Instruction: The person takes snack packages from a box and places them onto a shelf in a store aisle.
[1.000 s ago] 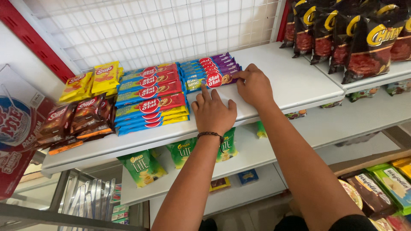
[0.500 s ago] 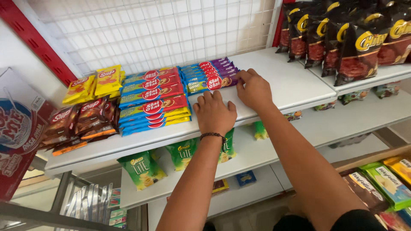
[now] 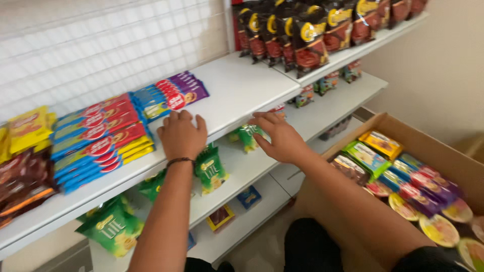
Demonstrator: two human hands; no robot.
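Head view: my left hand [image 3: 181,136] lies flat, fingers together, just below the blue biscuit packs [image 3: 151,103]—light, slippery, crushable, best pinched by the edges—while my right hand [image 3: 280,137] hovers spread, holding nothing.

Both forearms extend forward and up from the lower frame, bare. Left hand [image 3: 181,135] lies palm down, fingers together and slightly curled, a dark band around the wrist. Right hand [image 3: 280,138] sits lower and to the right — palm down, fingers spread, thumb apart. Hands near each other, not touching, neither closed on anything.
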